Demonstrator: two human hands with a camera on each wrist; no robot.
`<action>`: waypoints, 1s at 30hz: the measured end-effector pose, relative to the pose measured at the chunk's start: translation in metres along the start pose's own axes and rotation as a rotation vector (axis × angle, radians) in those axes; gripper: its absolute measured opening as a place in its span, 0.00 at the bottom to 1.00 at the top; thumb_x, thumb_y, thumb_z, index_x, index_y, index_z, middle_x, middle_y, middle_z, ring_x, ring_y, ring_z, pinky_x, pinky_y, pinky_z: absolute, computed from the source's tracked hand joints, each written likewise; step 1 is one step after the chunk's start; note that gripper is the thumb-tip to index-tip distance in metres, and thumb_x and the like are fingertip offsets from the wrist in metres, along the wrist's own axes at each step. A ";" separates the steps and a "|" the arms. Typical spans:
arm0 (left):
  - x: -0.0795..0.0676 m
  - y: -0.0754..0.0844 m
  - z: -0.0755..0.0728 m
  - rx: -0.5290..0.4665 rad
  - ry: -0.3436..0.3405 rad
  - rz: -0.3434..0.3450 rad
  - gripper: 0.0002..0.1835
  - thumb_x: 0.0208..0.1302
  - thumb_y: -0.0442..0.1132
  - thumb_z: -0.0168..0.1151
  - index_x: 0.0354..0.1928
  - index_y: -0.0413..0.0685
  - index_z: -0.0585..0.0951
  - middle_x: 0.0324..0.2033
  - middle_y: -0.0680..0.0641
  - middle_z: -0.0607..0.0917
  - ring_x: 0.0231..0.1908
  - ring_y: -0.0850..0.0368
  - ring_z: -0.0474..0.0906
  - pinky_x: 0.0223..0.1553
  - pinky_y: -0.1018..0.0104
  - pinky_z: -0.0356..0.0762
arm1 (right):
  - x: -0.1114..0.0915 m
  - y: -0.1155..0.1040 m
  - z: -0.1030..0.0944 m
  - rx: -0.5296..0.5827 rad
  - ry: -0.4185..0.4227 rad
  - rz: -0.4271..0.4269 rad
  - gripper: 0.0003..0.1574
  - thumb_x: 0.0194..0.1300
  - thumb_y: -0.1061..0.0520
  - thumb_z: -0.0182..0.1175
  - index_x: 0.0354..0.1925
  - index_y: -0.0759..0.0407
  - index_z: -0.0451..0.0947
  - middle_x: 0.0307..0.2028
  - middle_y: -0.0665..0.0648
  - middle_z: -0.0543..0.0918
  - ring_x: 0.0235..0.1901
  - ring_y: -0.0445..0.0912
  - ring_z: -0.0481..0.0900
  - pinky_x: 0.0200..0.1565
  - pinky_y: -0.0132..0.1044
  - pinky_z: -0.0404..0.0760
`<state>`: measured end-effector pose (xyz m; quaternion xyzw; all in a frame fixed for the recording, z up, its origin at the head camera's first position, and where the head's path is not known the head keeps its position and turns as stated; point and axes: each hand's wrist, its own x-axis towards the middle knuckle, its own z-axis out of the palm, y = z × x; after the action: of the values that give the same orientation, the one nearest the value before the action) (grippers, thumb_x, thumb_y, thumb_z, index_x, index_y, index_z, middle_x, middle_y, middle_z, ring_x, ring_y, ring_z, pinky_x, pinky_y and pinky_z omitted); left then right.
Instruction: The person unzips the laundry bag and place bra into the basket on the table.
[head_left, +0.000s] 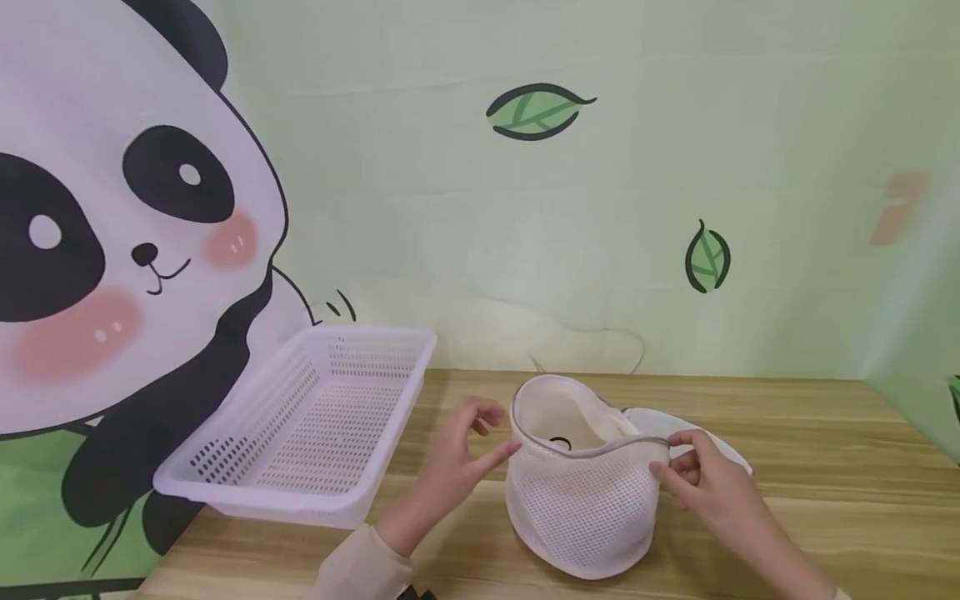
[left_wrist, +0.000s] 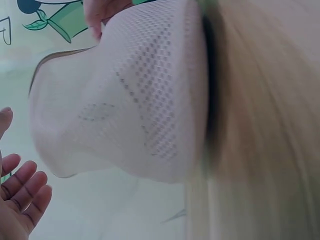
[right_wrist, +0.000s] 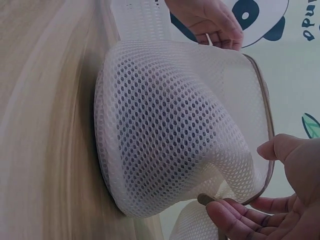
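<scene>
A white mesh laundry bag [head_left: 581,500] stands upright on the wooden table, its mouth unzipped and edged by a grey zipper. Its round flap [head_left: 686,429] hangs open behind on the right. My right hand [head_left: 708,483] pinches the right side of the rim; the right wrist view shows a zipper pull [right_wrist: 205,199] by its fingertips. Beside the left rim is my left hand [head_left: 461,458], fingers loosely spread and holding nothing. Those fingers [left_wrist: 27,185] appear apart from the bag in the left wrist view. A small dark curved line shows inside the bag; the other contents are hidden.
To the left, a white perforated plastic basket [head_left: 360,483] sits on the wooden table [head_left: 825,508]. Behind the table hangs a pale green backdrop [head_left: 420,208] with a panda and leaves printed on it.
</scene>
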<state>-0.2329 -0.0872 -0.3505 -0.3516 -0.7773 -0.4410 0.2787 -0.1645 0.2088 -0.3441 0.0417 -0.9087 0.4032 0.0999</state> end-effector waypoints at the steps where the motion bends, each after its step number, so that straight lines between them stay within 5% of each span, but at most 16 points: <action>1: 0.002 0.001 -0.001 0.005 0.005 0.021 0.20 0.52 0.36 0.72 0.44 0.37 0.76 0.38 0.43 0.81 0.39 0.52 0.78 0.39 0.67 0.80 | 0.000 0.000 0.001 -0.005 0.006 0.003 0.27 0.64 0.52 0.61 0.54 0.66 0.67 0.35 0.56 0.84 0.24 0.36 0.78 0.28 0.28 0.77; 10: 0.013 0.016 -0.002 0.047 -0.018 0.050 0.22 0.53 0.40 0.71 0.47 0.39 0.76 0.40 0.44 0.81 0.40 0.53 0.78 0.41 0.69 0.79 | 0.000 0.003 0.009 -0.003 0.033 0.007 0.30 0.61 0.53 0.65 0.53 0.67 0.66 0.37 0.58 0.85 0.29 0.33 0.80 0.31 0.27 0.78; 20: 0.024 0.025 0.004 0.018 -0.010 0.093 0.21 0.52 0.37 0.72 0.46 0.38 0.76 0.40 0.42 0.82 0.41 0.53 0.78 0.40 0.68 0.79 | -0.001 0.003 0.013 0.017 0.055 -0.100 0.26 0.57 0.62 0.67 0.50 0.67 0.69 0.35 0.57 0.85 0.28 0.29 0.78 0.32 0.26 0.80; 30: 0.039 0.035 0.022 0.091 -0.100 0.195 0.23 0.52 0.37 0.72 0.47 0.38 0.74 0.41 0.43 0.82 0.42 0.53 0.78 0.41 0.70 0.80 | -0.003 0.014 0.021 0.013 0.072 -0.258 0.25 0.49 0.72 0.67 0.47 0.69 0.73 0.32 0.55 0.82 0.27 0.26 0.74 0.29 0.26 0.81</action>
<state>-0.2312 -0.0437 -0.3142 -0.4340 -0.7715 -0.3582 0.2969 -0.1669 0.2033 -0.3687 0.1444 -0.8889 0.3942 0.1834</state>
